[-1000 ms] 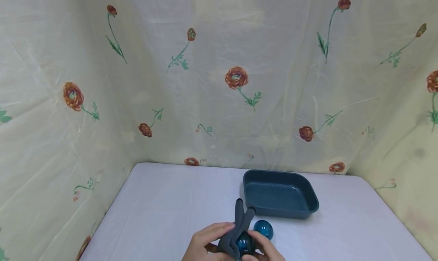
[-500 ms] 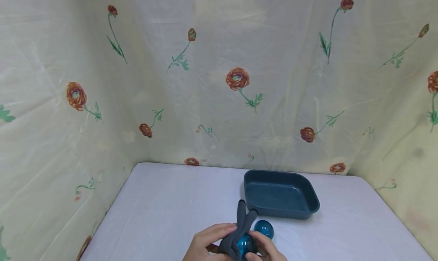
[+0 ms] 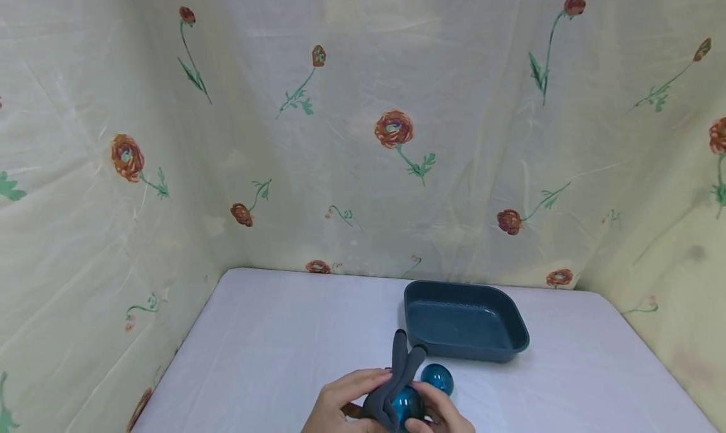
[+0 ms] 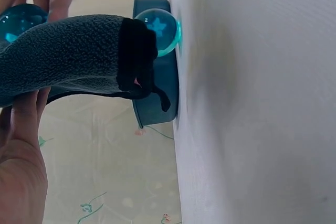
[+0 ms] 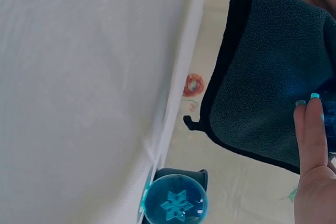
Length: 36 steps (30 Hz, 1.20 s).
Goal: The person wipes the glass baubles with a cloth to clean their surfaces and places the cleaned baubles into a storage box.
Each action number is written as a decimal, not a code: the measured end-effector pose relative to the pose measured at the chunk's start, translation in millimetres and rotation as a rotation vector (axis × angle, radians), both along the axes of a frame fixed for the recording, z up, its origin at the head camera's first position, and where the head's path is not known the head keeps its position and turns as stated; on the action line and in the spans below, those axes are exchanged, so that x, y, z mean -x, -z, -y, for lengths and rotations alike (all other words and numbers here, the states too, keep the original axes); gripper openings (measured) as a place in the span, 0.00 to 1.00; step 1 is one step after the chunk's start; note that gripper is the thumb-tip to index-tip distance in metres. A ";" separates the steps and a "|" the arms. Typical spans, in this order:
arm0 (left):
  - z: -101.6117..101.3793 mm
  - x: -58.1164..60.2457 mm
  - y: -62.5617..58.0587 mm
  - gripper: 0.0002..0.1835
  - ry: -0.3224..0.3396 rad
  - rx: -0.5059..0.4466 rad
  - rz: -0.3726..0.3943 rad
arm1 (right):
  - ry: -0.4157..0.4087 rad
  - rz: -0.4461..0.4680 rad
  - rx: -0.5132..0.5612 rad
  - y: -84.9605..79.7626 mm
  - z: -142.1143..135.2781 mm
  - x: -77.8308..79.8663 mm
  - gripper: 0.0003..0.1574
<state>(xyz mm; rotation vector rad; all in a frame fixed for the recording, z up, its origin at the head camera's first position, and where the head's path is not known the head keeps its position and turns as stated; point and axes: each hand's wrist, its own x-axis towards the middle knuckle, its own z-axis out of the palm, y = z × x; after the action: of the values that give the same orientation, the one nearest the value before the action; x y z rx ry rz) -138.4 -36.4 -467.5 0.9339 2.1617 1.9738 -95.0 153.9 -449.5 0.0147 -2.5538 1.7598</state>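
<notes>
My left hand (image 3: pixel 346 400) grips a folded dark grey cloth (image 3: pixel 379 403) with black edging, two folds of it standing up. The cloth presses against a shiny blue transparent ball (image 3: pixel 409 404), which my right hand (image 3: pixel 443 410) holds from the right with thumb and fingers. In the right wrist view the cloth (image 5: pixel 268 72) hangs down with a small loop at one corner, and the held ball (image 5: pixel 329 111) is mostly cut off. A second blue ball (image 3: pixel 437 379) rests on the table just beyond my right hand; a snowflake shape shows in this ball (image 5: pixel 177 201).
A dark blue rectangular tray (image 3: pixel 471 352) with rounded corners stands behind the second ball, toward the back right. The table (image 3: pixel 283 332) has a white cover. Cream curtains (image 3: pixel 454 74) printed with flowers hang behind and at both sides.
The held ball has turned slightly in my hands, its face going from dark to brighter blue between the first frame and the later ones. Tray and second ball stay put.
</notes>
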 end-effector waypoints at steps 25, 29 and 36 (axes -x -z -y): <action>2.4 2.7 3.7 0.26 -0.044 -0.021 0.114 | 0.012 -0.106 0.079 0.3 5.7 -3.4 0.34; 3.4 3.4 3.4 0.26 -0.029 -0.023 0.137 | 0.018 -0.115 0.061 0.9 6.5 -5.1 0.34; 4.1 3.0 3.3 0.25 -0.014 -0.039 0.126 | -0.051 -0.163 -0.016 5.2 1.2 -5.6 0.33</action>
<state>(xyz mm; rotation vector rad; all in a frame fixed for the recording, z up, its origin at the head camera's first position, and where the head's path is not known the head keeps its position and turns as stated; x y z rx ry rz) -141.3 -40.5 -470.9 0.7779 2.0758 2.0287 -89.5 152.7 -454.7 0.2163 -2.4733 1.6785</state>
